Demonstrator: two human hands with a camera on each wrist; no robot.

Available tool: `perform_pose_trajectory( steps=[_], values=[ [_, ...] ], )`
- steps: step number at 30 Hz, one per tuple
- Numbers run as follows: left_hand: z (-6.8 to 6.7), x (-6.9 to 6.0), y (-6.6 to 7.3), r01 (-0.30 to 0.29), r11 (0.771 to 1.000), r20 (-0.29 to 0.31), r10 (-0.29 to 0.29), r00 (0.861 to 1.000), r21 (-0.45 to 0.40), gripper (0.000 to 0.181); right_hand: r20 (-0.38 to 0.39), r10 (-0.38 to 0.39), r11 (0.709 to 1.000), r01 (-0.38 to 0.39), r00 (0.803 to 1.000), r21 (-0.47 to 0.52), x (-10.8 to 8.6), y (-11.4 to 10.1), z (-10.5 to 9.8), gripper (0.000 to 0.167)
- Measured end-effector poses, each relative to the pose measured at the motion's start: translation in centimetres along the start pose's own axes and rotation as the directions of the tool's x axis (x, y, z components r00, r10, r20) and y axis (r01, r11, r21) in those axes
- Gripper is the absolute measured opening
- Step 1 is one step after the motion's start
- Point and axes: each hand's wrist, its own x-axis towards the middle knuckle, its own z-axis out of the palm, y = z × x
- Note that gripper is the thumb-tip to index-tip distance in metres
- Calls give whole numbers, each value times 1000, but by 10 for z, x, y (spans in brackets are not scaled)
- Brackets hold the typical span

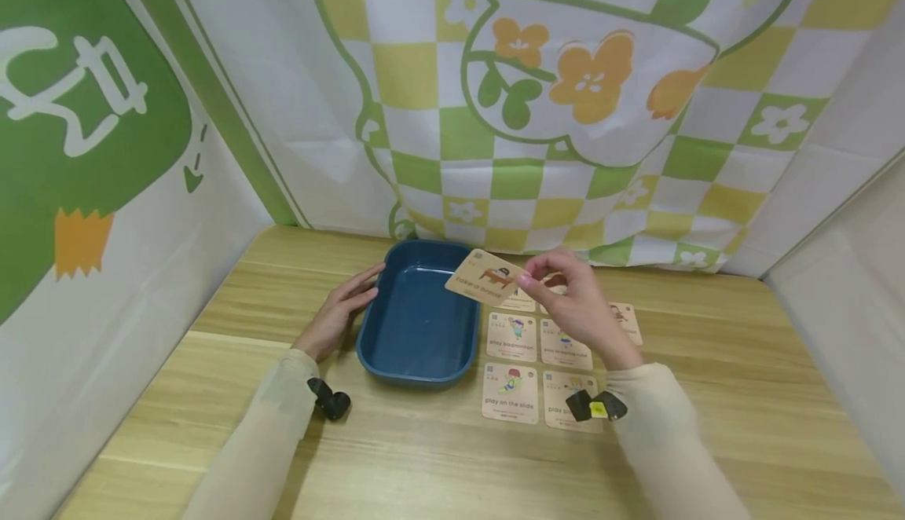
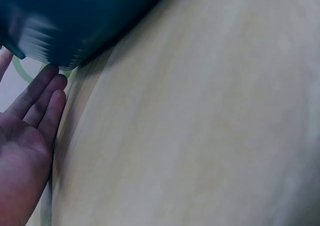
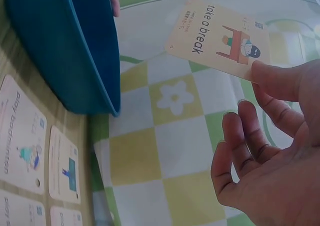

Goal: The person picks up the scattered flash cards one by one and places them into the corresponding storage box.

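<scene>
Pinched at its edge between the thumb and index finger of the right hand (image 1: 576,300) (image 3: 270,136), a "take a break" card (image 1: 484,277) (image 3: 220,38) is held above the table by the tray's right rim. The left hand (image 1: 341,312) (image 2: 30,131) rests its fairly straight fingers against the left side of the blue tray (image 1: 424,324) (image 2: 75,15) (image 3: 50,45). No card shows inside the tray. Beneath and beside the right hand, several cards lie in rows, among them "play badminton" (image 1: 512,337) (image 3: 22,131) and "play on the slide" (image 1: 510,394).
The wooden table (image 1: 424,457) meets a patterned curtain (image 1: 452,111) behind the tray. Another card (image 1: 625,317) lies to the right of the right wrist, and the forearm and wrist camera (image 1: 596,406) partly cover the lower right card (image 1: 566,390).
</scene>
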Motion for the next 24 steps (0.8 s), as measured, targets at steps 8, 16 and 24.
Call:
perform_pose_trajectory(
  steps=[8,16,24],
  values=[
    [0,1,1,-2,1000,5,2,1000,-11,53,31,18,1000,-18,999,21,5,2,16,10],
    [-1,1,0,0,1000,6,0,1000,-5,53,52,49,999,-49,997,0,6,12,33,10],
    [-1,0,0,4,1000,5,-4,1000,3,53,83,75,997,-74,994,-20,7,19,48,8]
  ],
)
